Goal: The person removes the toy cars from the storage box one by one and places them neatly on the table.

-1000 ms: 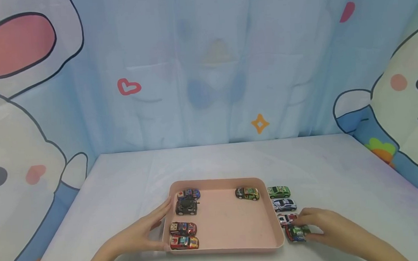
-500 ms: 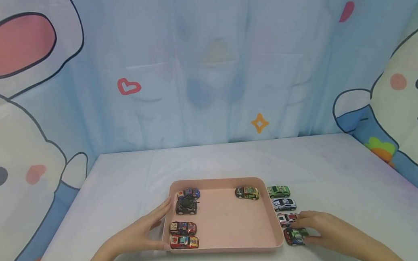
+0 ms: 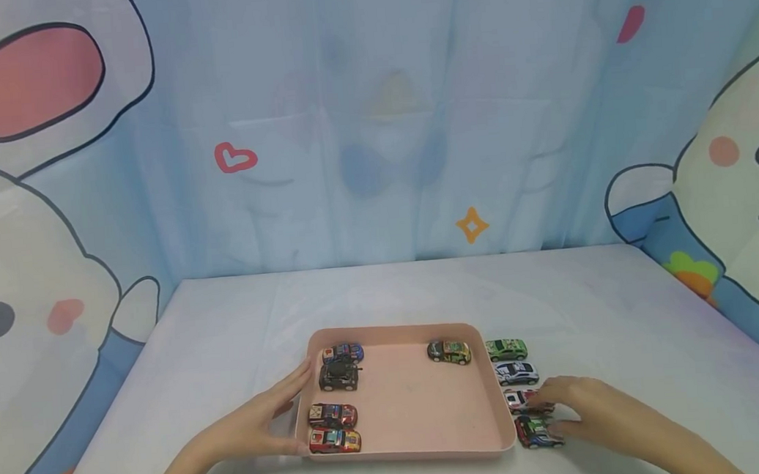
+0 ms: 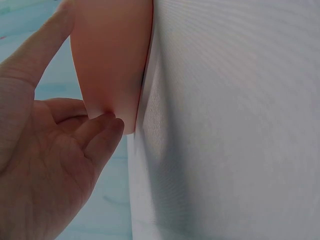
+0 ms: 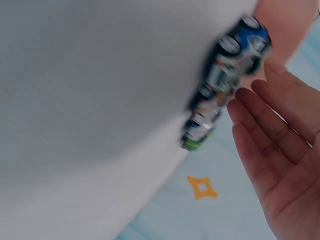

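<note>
My left hand [image 3: 254, 426] rests against the left wall of a pink tray [image 3: 424, 406], thumb and fingers spread along it. In the left wrist view, its fingertips touch the tray's outer wall [image 4: 112, 55]. To the right of the tray, toy cars stand in a column. My right hand [image 3: 597, 413] is over the near end, its fingertips at a white-and-red toy car [image 3: 519, 401] and its thumb beside a dark green-and-blue toy car [image 3: 535, 433]. From the right wrist, the fingers [image 5: 262, 155] look relaxed beside the blurred cars; contact is hard to tell.
Farther up the column stand a white-and-black car [image 3: 516, 373] and a green car [image 3: 506, 349]. Inside the tray, several cars, including a black one [image 3: 338, 376], line the left side. A yellow-green car [image 3: 449, 352] sits at its back right. A patterned curtain [image 3: 371, 120] hangs behind.
The right hand has shifted slightly among the near cars, and its thumb has come off the top of the green-and-blue car, which now shows more fully. The left hand and tray have not moved.
</note>
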The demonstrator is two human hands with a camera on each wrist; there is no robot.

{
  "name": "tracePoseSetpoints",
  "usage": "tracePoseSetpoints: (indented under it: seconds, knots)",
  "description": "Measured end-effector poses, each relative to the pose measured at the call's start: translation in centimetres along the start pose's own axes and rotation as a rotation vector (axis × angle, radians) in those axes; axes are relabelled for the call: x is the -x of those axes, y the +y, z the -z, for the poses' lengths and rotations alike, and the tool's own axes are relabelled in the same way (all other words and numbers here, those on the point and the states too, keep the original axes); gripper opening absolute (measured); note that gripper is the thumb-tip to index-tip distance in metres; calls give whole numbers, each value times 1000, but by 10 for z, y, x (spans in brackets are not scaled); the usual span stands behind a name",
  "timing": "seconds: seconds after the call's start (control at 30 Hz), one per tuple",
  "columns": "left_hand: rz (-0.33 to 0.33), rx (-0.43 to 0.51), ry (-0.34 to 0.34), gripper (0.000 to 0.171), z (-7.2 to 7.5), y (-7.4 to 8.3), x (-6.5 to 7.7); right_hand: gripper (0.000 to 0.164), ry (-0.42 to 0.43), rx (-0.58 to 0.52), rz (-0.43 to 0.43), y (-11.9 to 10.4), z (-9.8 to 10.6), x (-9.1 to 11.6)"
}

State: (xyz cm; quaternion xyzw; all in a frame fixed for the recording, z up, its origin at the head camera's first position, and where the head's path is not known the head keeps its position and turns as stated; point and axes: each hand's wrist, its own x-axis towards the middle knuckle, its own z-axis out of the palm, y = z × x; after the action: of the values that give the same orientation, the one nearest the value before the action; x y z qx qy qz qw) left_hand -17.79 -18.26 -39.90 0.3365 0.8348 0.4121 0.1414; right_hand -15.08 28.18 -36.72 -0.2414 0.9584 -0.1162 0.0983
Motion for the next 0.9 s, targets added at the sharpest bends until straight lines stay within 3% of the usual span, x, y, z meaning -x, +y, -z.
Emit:
tracePoseSetpoints:
  seconds: [0.23, 0.43, 0.67, 0.9]
  knots:
    - [-5, 12, -2, 101, 1, 1, 1, 28, 188, 34, 74, -16, 26, -20]
    - [-2, 12, -6, 101, 0, 1, 0, 29, 299, 27, 151, -28, 34, -51]
    - [-9, 11, -8, 101, 0, 0, 0, 20, 278, 40, 237, -31, 30, -86]
    - [-5, 11, -7, 101, 0, -1, 0, 21, 205, -14, 208, -28, 24, -107]
